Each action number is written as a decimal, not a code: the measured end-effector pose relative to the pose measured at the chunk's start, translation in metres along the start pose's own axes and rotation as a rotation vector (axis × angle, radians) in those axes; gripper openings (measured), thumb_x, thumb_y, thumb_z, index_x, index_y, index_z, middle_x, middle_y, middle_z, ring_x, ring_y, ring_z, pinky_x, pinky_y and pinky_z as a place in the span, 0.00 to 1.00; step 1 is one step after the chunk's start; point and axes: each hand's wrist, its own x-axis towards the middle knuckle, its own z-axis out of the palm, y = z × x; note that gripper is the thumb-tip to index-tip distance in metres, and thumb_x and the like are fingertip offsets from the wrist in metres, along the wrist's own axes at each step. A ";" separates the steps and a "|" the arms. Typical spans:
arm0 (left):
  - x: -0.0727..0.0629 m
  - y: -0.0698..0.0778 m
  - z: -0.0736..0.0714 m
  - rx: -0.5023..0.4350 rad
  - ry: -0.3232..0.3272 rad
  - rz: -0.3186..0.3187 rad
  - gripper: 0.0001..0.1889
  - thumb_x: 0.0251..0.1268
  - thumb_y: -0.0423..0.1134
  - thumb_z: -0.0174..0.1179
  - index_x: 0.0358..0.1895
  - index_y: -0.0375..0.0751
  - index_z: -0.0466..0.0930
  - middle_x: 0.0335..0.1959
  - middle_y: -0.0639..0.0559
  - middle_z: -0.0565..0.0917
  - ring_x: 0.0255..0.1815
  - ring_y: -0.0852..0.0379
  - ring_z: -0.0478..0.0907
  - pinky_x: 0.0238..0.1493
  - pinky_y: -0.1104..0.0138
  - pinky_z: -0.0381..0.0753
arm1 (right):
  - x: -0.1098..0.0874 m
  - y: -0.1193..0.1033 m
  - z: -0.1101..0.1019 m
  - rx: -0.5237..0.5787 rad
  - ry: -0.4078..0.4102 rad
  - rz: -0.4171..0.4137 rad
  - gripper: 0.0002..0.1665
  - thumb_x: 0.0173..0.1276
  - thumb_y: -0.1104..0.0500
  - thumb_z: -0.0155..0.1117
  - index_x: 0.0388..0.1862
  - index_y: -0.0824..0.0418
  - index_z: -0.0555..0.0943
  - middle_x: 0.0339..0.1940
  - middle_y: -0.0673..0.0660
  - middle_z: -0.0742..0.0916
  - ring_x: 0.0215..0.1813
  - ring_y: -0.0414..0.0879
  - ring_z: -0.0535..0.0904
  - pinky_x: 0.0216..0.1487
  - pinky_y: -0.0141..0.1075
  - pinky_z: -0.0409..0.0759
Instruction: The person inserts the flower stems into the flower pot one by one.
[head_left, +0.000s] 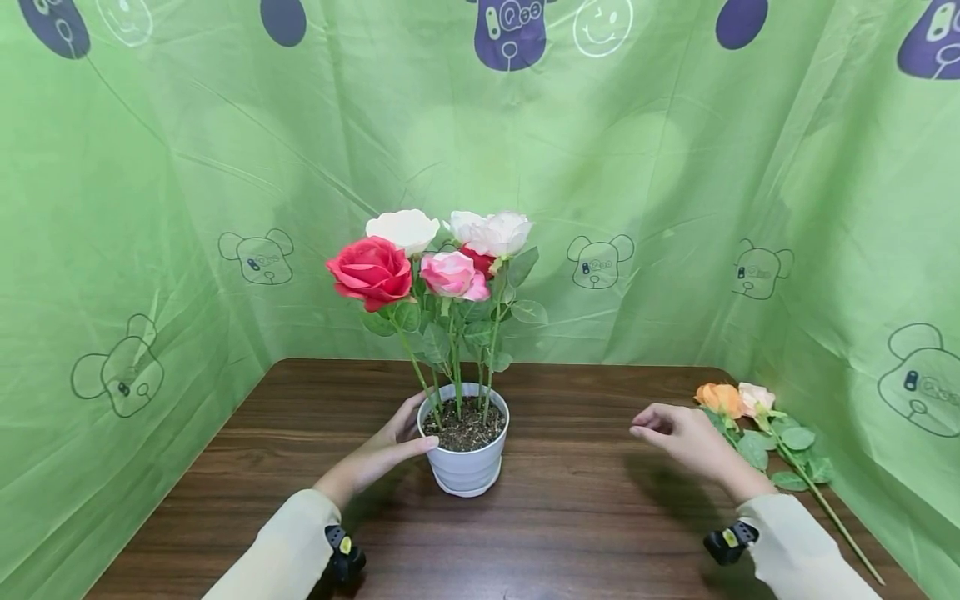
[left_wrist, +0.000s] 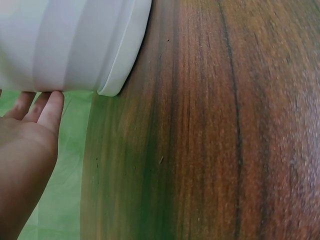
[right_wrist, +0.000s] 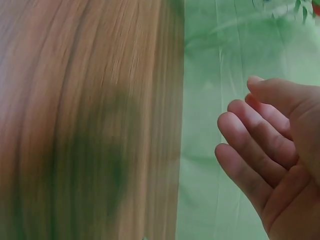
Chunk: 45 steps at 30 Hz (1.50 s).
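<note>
A white flowerpot [head_left: 467, 471] filled with dark soil stands upright on its saucer. Artificial roses rise from the soil: a red rose [head_left: 371, 273], a pink rose [head_left: 450, 275], white roses [head_left: 403, 231] and another red bloom partly hidden behind them. My left hand [head_left: 382, 446] grips the pot's left side, its thumb at the front rim; in the left wrist view its fingers [left_wrist: 52, 112] touch the pot wall. Over the table to the right hovers my right hand [head_left: 686, 437], loosely curled and holding nothing, as the right wrist view also shows.
Beyond my right hand, an orange rose [head_left: 720, 400] and a pale peach rose [head_left: 756, 398] lie at the right edge of the brown wooden table [head_left: 570, 517]. One long stem points towards the near right corner. A green printed curtain [head_left: 450, 125] surrounds the table's back and sides.
</note>
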 end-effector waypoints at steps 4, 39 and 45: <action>0.000 0.000 0.000 0.000 0.000 -0.001 0.42 0.71 0.42 0.61 0.81 0.58 0.46 0.81 0.46 0.51 0.79 0.42 0.48 0.74 0.47 0.50 | -0.014 0.015 -0.012 -0.008 -0.008 0.022 0.04 0.69 0.52 0.70 0.37 0.50 0.85 0.30 0.43 0.87 0.32 0.35 0.80 0.33 0.35 0.78; -0.001 0.003 0.001 0.007 0.008 -0.019 0.42 0.71 0.43 0.61 0.81 0.60 0.46 0.81 0.49 0.50 0.79 0.43 0.48 0.74 0.46 0.51 | -0.121 0.120 -0.058 0.074 -0.226 0.444 0.21 0.69 0.50 0.69 0.45 0.68 0.82 0.33 0.53 0.87 0.27 0.43 0.80 0.27 0.36 0.83; -0.001 0.003 0.001 0.012 0.004 -0.018 0.42 0.71 0.44 0.61 0.81 0.60 0.45 0.81 0.49 0.50 0.79 0.43 0.47 0.74 0.46 0.50 | -0.119 0.122 -0.055 0.082 -0.248 0.476 0.19 0.70 0.51 0.67 0.43 0.68 0.81 0.27 0.51 0.83 0.27 0.43 0.79 0.27 0.37 0.83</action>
